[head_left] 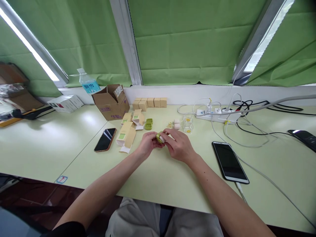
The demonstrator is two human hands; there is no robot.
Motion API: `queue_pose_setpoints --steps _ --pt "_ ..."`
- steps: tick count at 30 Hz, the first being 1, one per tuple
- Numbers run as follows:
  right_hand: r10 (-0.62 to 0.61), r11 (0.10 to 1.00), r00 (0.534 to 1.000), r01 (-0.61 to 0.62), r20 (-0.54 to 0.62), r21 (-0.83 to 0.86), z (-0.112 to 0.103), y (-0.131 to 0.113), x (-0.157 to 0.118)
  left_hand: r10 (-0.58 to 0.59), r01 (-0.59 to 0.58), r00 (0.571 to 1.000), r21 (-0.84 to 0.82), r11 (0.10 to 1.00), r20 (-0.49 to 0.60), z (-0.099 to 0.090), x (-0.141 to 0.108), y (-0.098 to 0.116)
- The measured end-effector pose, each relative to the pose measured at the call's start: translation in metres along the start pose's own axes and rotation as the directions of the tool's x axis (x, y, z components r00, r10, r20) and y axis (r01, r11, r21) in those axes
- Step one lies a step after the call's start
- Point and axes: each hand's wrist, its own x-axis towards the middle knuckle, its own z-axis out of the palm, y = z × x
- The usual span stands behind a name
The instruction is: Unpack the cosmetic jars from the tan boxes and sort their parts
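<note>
My left hand (147, 144) and my right hand (179, 144) meet over the middle of the table. Between their fingertips is a small rounded green-and-white piece (160, 138); its exact kind cannot be made out. The fingers of both hands are closed on it and hide part of it. Just beyond them lie small green open pieces (148, 126), white cylindrical pieces (176, 126) and clear containers with yellow spots (188, 127). Left of my hands, opened cream cartons (128, 133) with green windows lie on the tabletop.
A brown cardboard box (111, 107) stands at the back left, near a row of small tan boxes (157, 102). One dark phone (105, 140) lies left, and a white-edged phone (229, 161) right. Cables run from a power strip (219, 115). A plastic bottle (89, 84) stands behind.
</note>
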Motion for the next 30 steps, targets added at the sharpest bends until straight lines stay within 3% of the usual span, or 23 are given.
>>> queue_pose_setpoints --steps 3,5,8,10,12,15,18,26,30 --pt "-0.008 1.000 0.999 0.008 -0.043 -0.012 0.002 0.000 -0.002 -0.034 0.033 0.999 0.053 0.998 0.010 0.000 0.000 -0.002" --pt "-0.001 1.000 0.998 0.000 -0.057 -0.014 0.002 0.001 -0.004 0.003 -0.005 1.000 0.082 0.997 0.015 0.001 -0.001 -0.002" --pt "0.051 0.999 0.998 -0.051 -0.040 -0.002 0.003 0.002 -0.007 0.254 -0.255 0.967 0.205 0.945 0.033 0.003 -0.005 -0.003" --pt "0.098 0.995 0.995 -0.097 -0.027 0.017 0.004 0.002 -0.009 0.414 -0.432 0.901 0.382 0.817 0.133 0.005 -0.009 -0.005" --pt "0.139 0.990 0.990 -0.138 -0.026 0.041 0.005 0.001 -0.010 0.465 -0.519 0.849 0.561 0.645 0.251 0.005 -0.013 -0.006" --pt "0.197 0.978 0.980 -0.196 -0.010 0.073 0.008 0.000 -0.012 0.466 -0.534 0.822 0.730 0.427 0.328 0.005 -0.016 -0.007" --pt "0.245 0.962 0.969 -0.245 0.018 0.120 0.010 -0.004 -0.012 0.468 -0.509 0.819 0.796 0.327 0.331 0.004 -0.015 -0.006" --pt "0.358 0.917 0.933 -0.360 0.049 0.173 0.015 -0.019 -0.004 0.401 -0.357 0.893 0.864 0.354 0.204 0.004 -0.011 -0.002" --pt "0.401 0.901 0.911 -0.411 0.094 0.141 0.018 -0.022 0.000 0.387 -0.321 0.910 0.845 0.427 0.150 0.006 -0.010 -0.003"
